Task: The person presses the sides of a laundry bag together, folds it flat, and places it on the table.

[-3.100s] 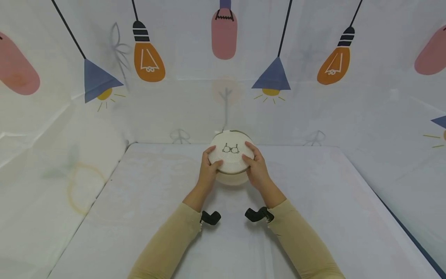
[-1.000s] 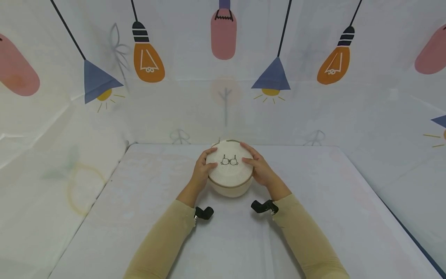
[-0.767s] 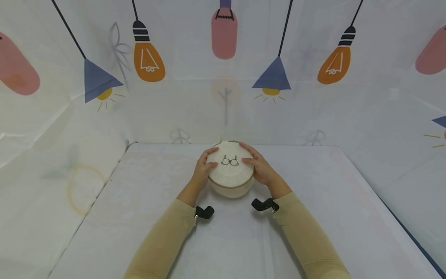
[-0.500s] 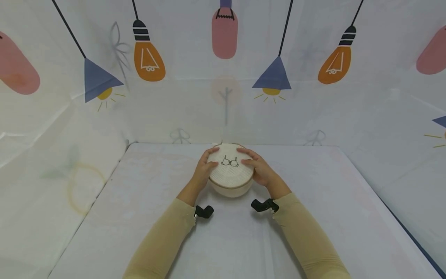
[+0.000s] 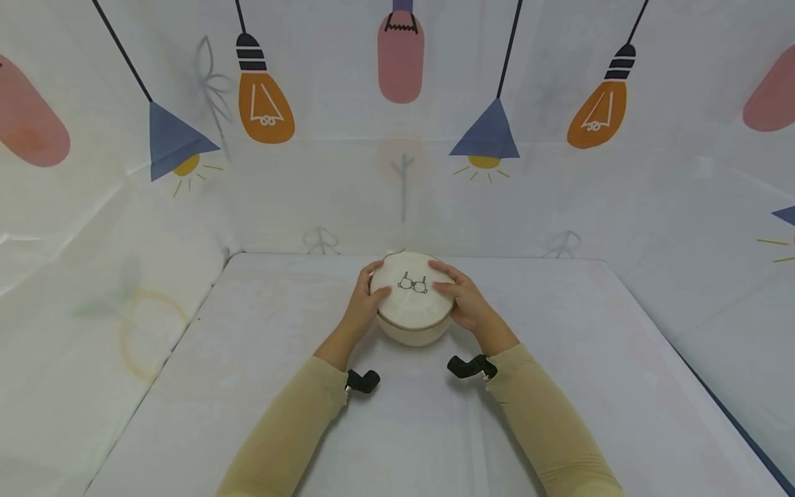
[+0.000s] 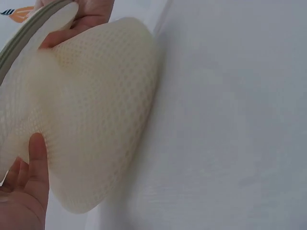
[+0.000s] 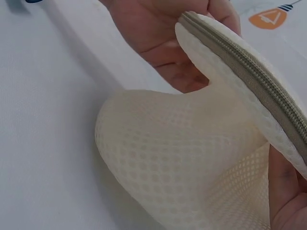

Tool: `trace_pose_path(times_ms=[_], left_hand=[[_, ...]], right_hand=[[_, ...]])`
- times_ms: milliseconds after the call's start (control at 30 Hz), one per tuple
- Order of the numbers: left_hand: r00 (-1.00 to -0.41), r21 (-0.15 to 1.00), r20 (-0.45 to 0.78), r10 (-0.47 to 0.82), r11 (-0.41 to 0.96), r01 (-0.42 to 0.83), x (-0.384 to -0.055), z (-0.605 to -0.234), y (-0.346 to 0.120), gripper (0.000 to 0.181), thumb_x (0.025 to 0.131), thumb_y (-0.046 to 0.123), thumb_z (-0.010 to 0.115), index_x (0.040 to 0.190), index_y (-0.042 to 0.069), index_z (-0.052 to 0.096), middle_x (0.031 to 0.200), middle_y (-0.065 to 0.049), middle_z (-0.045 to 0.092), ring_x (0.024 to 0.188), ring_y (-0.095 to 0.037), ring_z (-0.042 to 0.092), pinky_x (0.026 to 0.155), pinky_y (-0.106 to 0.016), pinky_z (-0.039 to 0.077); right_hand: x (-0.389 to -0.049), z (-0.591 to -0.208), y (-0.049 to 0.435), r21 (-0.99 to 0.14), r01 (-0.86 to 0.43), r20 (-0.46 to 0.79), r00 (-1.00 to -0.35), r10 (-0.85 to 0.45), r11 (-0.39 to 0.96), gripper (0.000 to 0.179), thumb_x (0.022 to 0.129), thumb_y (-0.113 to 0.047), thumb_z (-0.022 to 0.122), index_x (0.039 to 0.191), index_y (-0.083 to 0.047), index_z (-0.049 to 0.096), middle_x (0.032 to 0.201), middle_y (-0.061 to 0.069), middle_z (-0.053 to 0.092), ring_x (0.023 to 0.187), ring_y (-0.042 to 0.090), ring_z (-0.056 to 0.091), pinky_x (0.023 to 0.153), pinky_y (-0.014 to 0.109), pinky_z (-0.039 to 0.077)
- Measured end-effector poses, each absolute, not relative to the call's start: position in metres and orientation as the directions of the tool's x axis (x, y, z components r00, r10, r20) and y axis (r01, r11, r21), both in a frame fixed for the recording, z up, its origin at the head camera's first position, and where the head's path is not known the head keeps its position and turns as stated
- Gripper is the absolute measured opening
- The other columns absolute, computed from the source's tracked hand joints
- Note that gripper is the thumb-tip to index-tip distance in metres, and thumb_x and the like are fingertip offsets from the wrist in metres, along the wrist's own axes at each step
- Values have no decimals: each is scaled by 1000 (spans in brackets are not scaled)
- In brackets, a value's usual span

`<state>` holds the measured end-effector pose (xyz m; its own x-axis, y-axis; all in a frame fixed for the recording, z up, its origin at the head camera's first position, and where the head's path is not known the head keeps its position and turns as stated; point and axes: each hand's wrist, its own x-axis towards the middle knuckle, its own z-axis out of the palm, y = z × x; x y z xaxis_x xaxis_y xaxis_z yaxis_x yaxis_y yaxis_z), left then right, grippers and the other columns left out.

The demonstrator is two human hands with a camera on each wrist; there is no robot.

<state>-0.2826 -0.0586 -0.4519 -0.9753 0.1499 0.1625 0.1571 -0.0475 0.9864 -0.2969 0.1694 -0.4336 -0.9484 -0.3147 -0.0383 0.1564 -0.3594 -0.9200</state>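
Observation:
A round cream mesh laundry bag (image 5: 411, 314) with a bra drawing on its flat top is held between both hands over the middle of the table. My left hand (image 5: 360, 304) grips its left edge, thumb on the top. On the opposite edge my right hand (image 5: 470, 301) grips likewise, thumb and forefinger over the top. Along the rim runs an olive zipper (image 7: 249, 72), close up in the right wrist view. Beneath the rim the soft mesh body is dented and bulges downward, as the left wrist view shows. Whether its base touches the table cannot be told.
The white-covered table (image 5: 261, 386) stretches to both sides and toward the person. A white curtain (image 5: 348, 186) printed with lamps and bulbs hangs behind it. Black wrist mounts (image 5: 363, 381) stick out inward from the sleeves.
Since the first frame the bag has come nearer, tilted and shows more of its underside. Over the last half second it has risen slightly and turned a little clockwise. Both hands keep their grip.

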Motion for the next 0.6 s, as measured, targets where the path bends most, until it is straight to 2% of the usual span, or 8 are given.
trace_pose_path(times_ms=[167, 333, 467, 500, 600], left_hand=[[-972, 983, 169, 162, 37, 177, -274, -453, -55, 65, 102, 13, 55, 158, 21, 21, 167, -7, 16, 153, -24, 13, 123, -41, 9], [-961, 973, 204, 188, 67, 220, -270, -456, -51, 66, 103, 16, 54, 159, 22, 18, 167, -10, 10, 153, -24, 8, 123, -42, 6], [-958, 969, 213, 191, 83, 232, -267, -455, -46, 68, 103, 17, 55, 158, 23, 18, 167, -11, 7, 154, -24, 5, 123, -43, 5], [-959, 969, 210, 188, 90, 230, -267, -455, -45, 68, 103, 18, 56, 159, 24, 17, 167, -11, 7, 153, -25, 6, 123, -44, 6], [-965, 974, 187, 187, 90, 206, -266, -453, -43, 69, 103, 20, 55, 159, 27, 15, 167, -12, 11, 146, -32, 29, 117, -49, 28]], right_hand=[[-298, -434, 168, -898, 158, -43, -960, -275, -411, 49, 99, 7, 51, 143, -13, 53, 161, 3, 32, 126, 19, 53, 96, 27, 52], [-297, -432, 166, -862, 134, -27, -975, -221, -489, 53, 99, 8, 50, 149, -11, 45, 161, 6, 31, 140, 26, 42, 104, 29, 47], [-295, -428, 162, -838, 104, -6, -983, -182, -536, 55, 100, 10, 48, 151, -7, 40, 162, 6, 31, 144, 27, 37, 105, 29, 45], [-294, -427, 161, -837, 98, -2, -985, -175, -539, 56, 100, 10, 47, 152, -7, 38, 162, 5, 29, 144, 27, 37, 105, 29, 45], [-292, -425, 158, -836, 81, 3, -988, -153, -543, 57, 100, 11, 47, 153, -5, 36, 162, 4, 29, 143, 26, 38, 104, 28, 46]])
